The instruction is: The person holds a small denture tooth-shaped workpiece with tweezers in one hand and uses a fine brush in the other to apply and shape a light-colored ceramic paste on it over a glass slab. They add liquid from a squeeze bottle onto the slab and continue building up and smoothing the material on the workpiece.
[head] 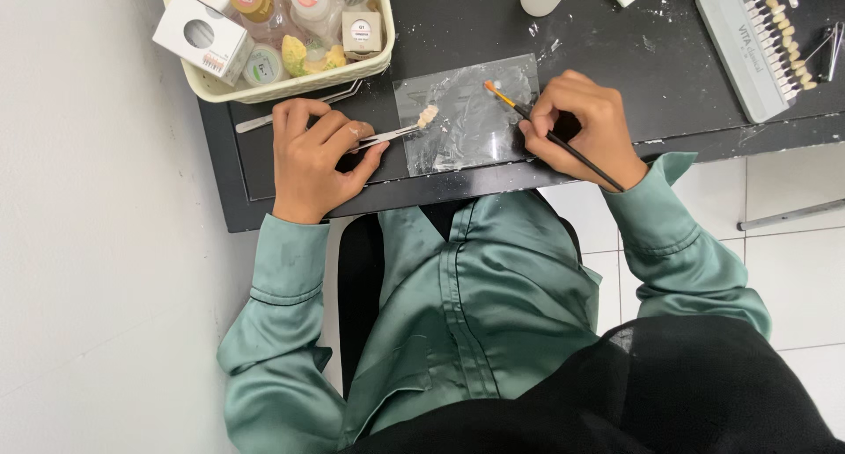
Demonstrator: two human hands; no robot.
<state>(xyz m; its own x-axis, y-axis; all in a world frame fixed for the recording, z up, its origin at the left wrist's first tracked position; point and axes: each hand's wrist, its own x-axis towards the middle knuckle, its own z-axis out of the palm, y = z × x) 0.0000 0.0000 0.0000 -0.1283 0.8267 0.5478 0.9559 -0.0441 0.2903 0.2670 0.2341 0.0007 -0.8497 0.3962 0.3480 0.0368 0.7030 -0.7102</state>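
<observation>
My left hand (312,155) grips metal tweezers (392,135) that hold a small cream tooth-shaped piece (428,116) over the left edge of a clear glass slab (475,132). My right hand (585,128) pinches a thin black brush (563,141) like a pen. Its orange tip (490,88) rests near the top middle of the slab. Both hands lie on a black desk (669,66). White smears show on the slab.
A cream basket (290,84) of small jars and a white box stands at the back left. A metal tool (299,109) lies beside it. A grey tooth shade guide (757,40) sits at the back right. White wall on the left, tiled floor on the right.
</observation>
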